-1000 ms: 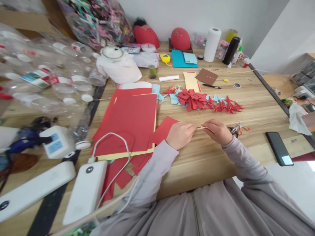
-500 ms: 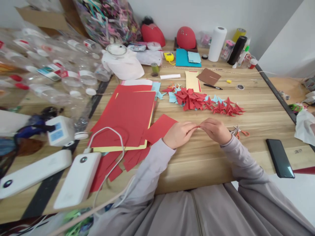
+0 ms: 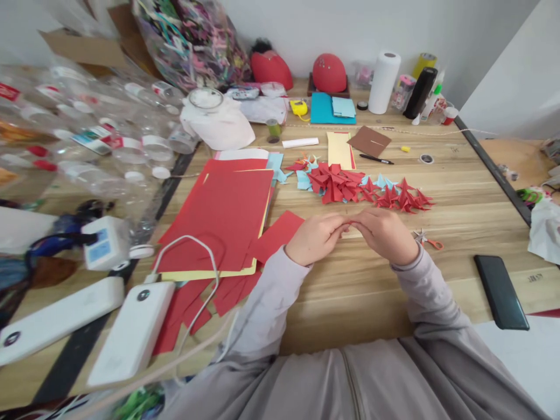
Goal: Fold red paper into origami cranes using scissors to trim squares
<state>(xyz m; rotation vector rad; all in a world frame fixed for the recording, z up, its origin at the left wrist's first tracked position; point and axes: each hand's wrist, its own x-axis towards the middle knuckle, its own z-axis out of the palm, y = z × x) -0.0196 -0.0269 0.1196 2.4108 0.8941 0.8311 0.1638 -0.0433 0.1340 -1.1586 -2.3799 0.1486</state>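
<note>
My left hand (image 3: 315,236) and my right hand (image 3: 385,233) meet fingertip to fingertip over the table, both pinched on a small piece of red paper (image 3: 349,221). Only a sliver of that paper shows; the fingers hide the rest and its folds. A red paper sheet (image 3: 280,233) lies just left of my left hand. Beyond my fingers sits a pile of folded red paper cranes (image 3: 336,182), with light blue ones (image 3: 381,182) among them. A pair of orange-handled scissors (image 3: 431,240) lies right of my right hand.
Large red sheets (image 3: 231,216) are stacked on the left, near a white power bank (image 3: 133,329) with a cable. Plastic bottles (image 3: 126,140) crowd the far left. A black phone (image 3: 500,291) lies at right. A brown square (image 3: 370,140) and a pen (image 3: 376,158) lie behind the cranes.
My hands have drawn closer together and the fingers now cover more of the small red paper. The whole view has shifted slightly, with the table appearing a little lower.
</note>
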